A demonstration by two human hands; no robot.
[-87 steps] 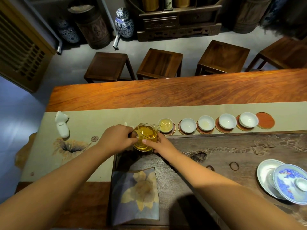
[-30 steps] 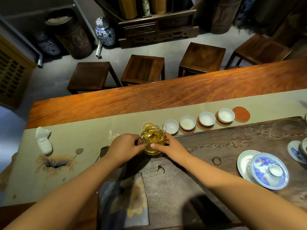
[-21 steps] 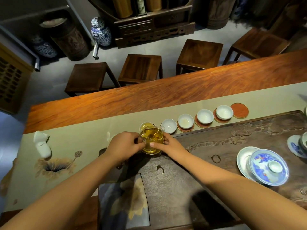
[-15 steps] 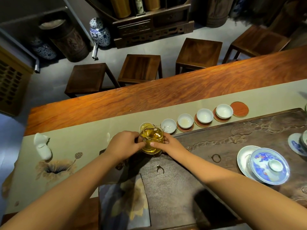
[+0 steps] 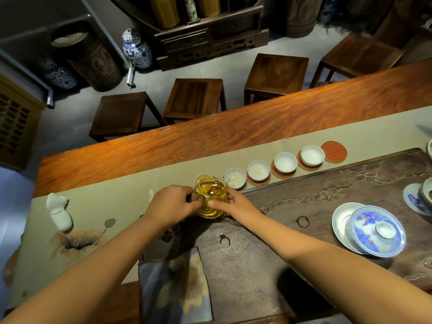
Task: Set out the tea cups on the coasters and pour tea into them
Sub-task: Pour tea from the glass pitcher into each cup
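Near edge: patterned cloth (image 5: 175, 288) cut off by frame bottom. Left hand (image 5: 169, 206) fingers curled round glass pitcher (image 5: 211, 199) handle, handle mostly hidden. Right hand (image 5: 238, 205) fingertips pressed on pitcher side. Pitcher holds amber tea, base hidden, over dark tray (image 5: 304, 206) left end. Beyond: leftmost cup (image 5: 203, 178) half hidden behind pitcher, four white cups (image 5: 285, 162) on coasters, bare coaster (image 5: 333, 152) far right.

Tea house, carved tea tray (image 5: 350, 190), stools (image 5: 195, 97)

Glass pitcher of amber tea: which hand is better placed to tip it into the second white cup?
Left hand: it grips the handle side of the glass pitcher, whose spout faces the second white cup.
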